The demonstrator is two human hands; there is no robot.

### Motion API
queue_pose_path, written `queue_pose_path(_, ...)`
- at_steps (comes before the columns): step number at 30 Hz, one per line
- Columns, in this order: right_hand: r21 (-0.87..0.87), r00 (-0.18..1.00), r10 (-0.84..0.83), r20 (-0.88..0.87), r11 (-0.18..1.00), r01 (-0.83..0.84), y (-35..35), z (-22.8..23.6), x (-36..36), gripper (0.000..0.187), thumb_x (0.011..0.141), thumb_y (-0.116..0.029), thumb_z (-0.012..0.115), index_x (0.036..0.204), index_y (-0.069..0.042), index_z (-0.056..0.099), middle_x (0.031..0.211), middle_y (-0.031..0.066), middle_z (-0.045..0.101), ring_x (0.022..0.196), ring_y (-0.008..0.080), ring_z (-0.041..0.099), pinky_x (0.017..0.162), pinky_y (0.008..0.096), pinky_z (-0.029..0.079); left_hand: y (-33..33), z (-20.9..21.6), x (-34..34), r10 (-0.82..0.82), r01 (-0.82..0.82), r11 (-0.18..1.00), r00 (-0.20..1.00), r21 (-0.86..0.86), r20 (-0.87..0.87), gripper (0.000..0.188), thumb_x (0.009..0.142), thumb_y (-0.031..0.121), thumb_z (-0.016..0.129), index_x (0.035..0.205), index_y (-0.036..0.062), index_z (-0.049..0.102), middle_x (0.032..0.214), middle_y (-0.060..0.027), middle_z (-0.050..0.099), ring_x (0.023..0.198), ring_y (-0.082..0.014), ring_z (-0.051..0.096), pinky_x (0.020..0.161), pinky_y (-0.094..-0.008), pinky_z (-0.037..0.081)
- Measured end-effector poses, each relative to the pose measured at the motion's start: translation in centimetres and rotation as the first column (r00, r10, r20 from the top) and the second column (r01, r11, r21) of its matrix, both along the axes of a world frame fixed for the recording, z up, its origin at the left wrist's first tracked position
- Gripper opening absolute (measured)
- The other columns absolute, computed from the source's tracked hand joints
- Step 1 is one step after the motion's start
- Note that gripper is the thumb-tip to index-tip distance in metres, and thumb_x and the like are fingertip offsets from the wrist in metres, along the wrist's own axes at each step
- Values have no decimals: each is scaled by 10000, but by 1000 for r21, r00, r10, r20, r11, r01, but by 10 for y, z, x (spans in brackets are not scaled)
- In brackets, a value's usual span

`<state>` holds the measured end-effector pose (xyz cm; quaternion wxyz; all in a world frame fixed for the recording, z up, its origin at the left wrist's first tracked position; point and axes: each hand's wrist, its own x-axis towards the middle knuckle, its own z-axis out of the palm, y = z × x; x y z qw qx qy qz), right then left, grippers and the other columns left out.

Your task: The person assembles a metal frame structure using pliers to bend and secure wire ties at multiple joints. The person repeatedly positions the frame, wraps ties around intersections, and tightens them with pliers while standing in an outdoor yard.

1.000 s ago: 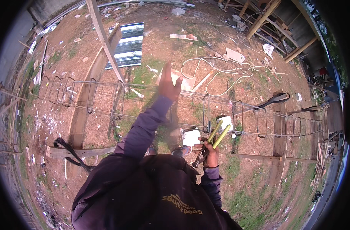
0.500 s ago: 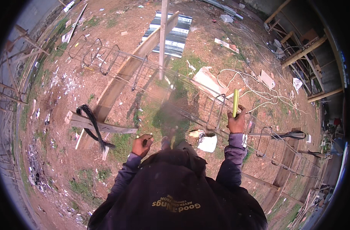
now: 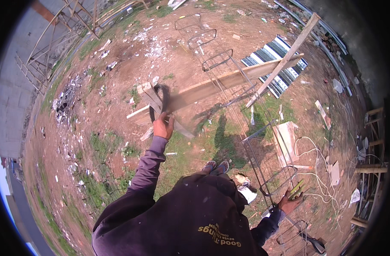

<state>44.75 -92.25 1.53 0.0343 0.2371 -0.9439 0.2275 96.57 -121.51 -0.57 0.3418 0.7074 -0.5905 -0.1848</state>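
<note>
My left hand (image 3: 162, 128) reaches to a looped bundle of black tie wire (image 3: 165, 96), its fingers closed at the bundle's lower end. The wire hangs over a short wooden piece (image 3: 149, 94) that crosses a long plank. Yellow-handled pliers (image 3: 296, 190) are in my right hand (image 3: 289, 203), their two handles sticking up past the fingers. That hand is beside a long rebar cage (image 3: 257, 164) of thin rods and bent rectangular stirrups, which runs from the far middle to the near right.
A long plank (image 3: 203, 91) passes under the cage, with an upright wooden post (image 3: 284, 62) at its far end. Striped metal sheeting (image 3: 274, 51), a pale board (image 3: 284, 141) and white cable (image 3: 318, 170) lie on the littered ground. A white bag (image 3: 247, 194) lies near my feet.
The view has swung to the left. My left hand has moved out to the wire bundle and closed there. My right hand has lowered and tilted the pliers beside the cage.
</note>
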Motion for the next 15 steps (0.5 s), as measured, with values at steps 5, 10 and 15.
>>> queue_pose_path(5,8,992,-3,124,1000,2,6,6,-8,699,834,-325,710,1384,-9,417,1246,235,522,1151,384,510,963,451,422,-74,-22,-29,37,-81,990,937,112,347,451,811,288,650,1109,-44,581,880,-299,650,909,-474,617,802,-509,505)
queue_pose_path(10,-191,950,13,313,980,50,17,-4,-8,705,818,-290,747,1377,2,430,1298,223,519,1128,334,551,974,402,430,-90,-32,-20,170,-262,956,859,129,482,205,857,223,568,937,98,709,855,-211,685,846,-414,663,741,-496,534)
queue_pose_path(15,-267,917,150,370,963,-50,18,-7,-14,809,808,-218,768,1439,-17,304,1257,221,531,1083,289,555,931,372,451,-91,-18,-26,132,-199,976,861,86,491,325,880,360,568,918,60,688,874,-215,682,845,-421,657,740,-498,524)
